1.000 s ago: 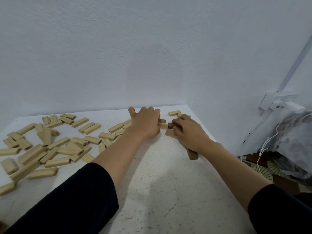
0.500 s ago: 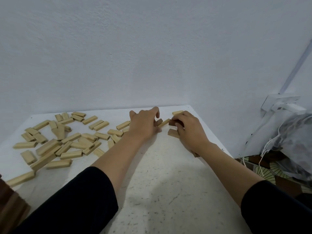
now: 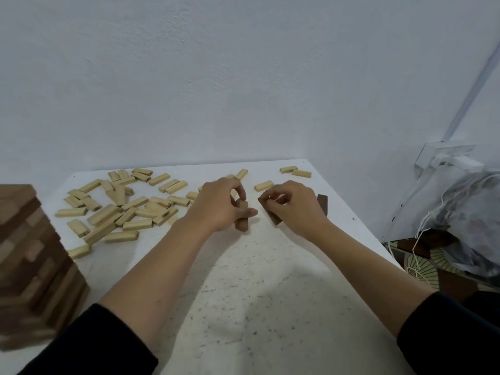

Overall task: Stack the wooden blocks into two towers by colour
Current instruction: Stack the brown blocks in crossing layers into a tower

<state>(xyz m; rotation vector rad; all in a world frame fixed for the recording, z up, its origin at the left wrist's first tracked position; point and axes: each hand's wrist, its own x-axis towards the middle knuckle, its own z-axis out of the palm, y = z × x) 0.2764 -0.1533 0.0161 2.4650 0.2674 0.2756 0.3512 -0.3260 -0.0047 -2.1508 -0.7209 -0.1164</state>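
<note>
Head view (the only one). The left hand (image 3: 220, 205) has its grip clenched on a mid-brown block (image 3: 242, 220). Thumb and fingers curl round it, and the block stands roughly on end with its lower end at or near the surface (image 3: 259, 293) (contact unclear). The right hand (image 3: 296, 208) pinches a dark brown block (image 3: 272, 215) in its grip. That block is tilted, and the fingers hide whether there is more than one piece. Another dark block (image 3: 322, 204) sits just beyond the right wrist, near the surface's right edge. Pale blocks (image 3: 121, 212) lie scattered flat at far left. A brown tower (image 3: 29, 253) stands at the near left edge (blurred, with some paler layers).

Risks, as I judge them:
- The tower is close to the left sleeve, so a careless swing that way would likely topple it.
- The dark block by the right edge could be nudged off by the right wrist.
- The end-on block would tip over if let go as it is.
- Mid-brown and dark brown look similar in this light, so a piece could land in the wrong tower.
- The loose pale blocks crowd the reach path and are easily dragged.
</note>
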